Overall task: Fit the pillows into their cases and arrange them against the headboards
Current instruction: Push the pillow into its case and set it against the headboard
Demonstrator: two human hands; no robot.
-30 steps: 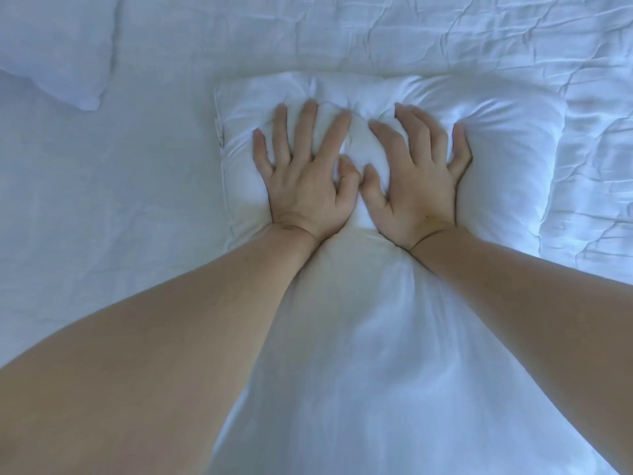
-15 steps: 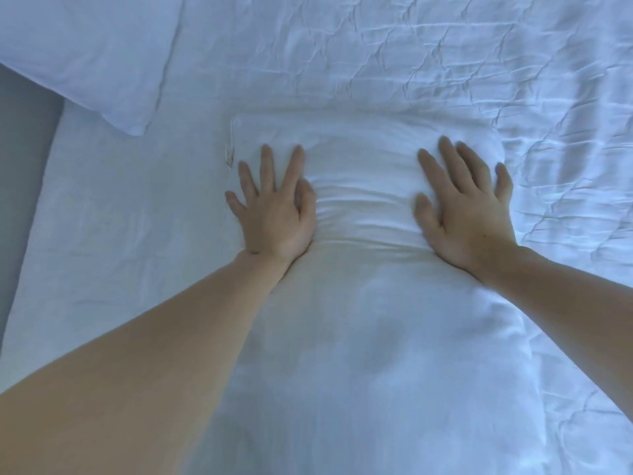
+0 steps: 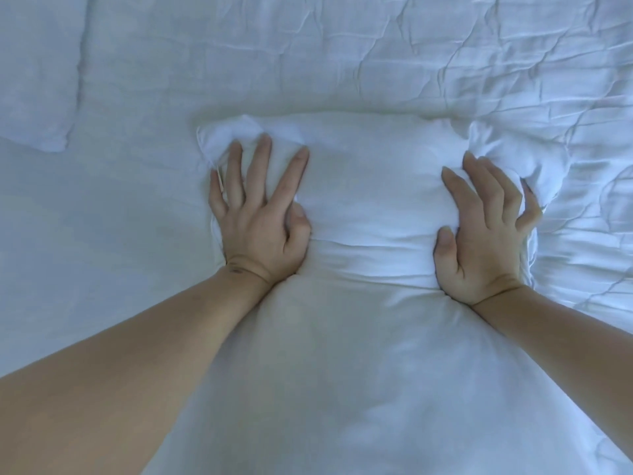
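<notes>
A white pillow in a white case (image 3: 370, 186) lies lengthwise on the bed, running from the bottom of the view to the middle. My left hand (image 3: 260, 214) presses flat on its far left part, fingers spread and straight. My right hand (image 3: 486, 228) presses on its far right part, fingers spread and slightly bent into the fabric. The pillow's far corners bulge up beyond both sets of fingertips, and a dent runs across it between my wrists.
A second white pillow (image 3: 34, 73) lies at the upper left corner. The wrinkled white bed sheet (image 3: 445, 53) covers everything around the pillows. No headboard is in view.
My hands moved from the pillow's middle out to its far corners and now press deeper, making the corners puff up. The view has shifted slightly.
</notes>
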